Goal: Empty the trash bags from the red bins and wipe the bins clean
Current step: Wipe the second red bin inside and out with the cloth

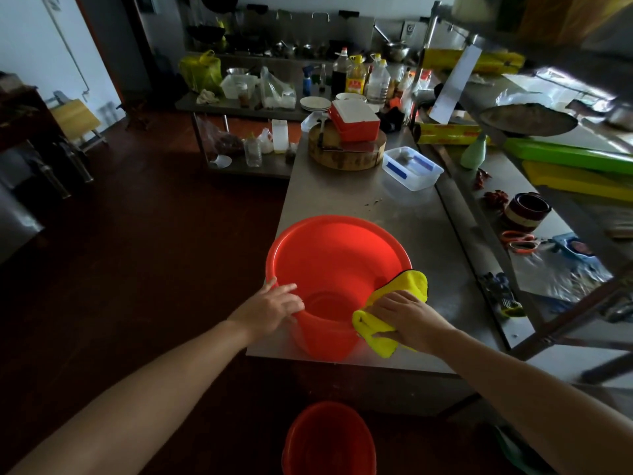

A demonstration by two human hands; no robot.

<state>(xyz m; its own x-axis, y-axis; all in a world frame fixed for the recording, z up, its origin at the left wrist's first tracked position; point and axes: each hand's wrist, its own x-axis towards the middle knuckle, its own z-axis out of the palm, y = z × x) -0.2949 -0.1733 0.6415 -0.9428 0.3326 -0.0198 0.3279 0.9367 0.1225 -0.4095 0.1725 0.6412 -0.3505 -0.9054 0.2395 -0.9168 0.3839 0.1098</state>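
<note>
On the dark floor at the bottom edge, a second red plastic bin (329, 440) is seen upright, just in front of the table. Its inside is too dark to be read.

On the near edge of the stainless steel table (394, 214), a red round plastic bin (337, 265) is stood upright, with its inner wall and base showing as bare red plastic.

The left hand (270, 306) is laid on the left rim. Its fingers are nearly straight and spread over the rim onto the inner wall, with the thumb along the outer lip. Nothing is clasped.

The right hand (407, 317) is closed round a bunched yellow cloth (411, 282) with dark edging. The cloth is pressed against the bin's right side: the upper part is folded over the rim and the lower part is hung against the outer wall. Both forearms are bare.

Further along the table a clear rectangular plastic tub (412, 168) with blue tape is seen. Past it a red box with a white lid (354, 120) is rested on a thick round wooden chopping block (346, 154).

Beyond, on a second steel table, a stack of white plates (315, 103) and a cluster of oil and sauce bottles (356, 75) are seen. A yellow plastic bag (200, 72) is placed at that table's far left.
</note>
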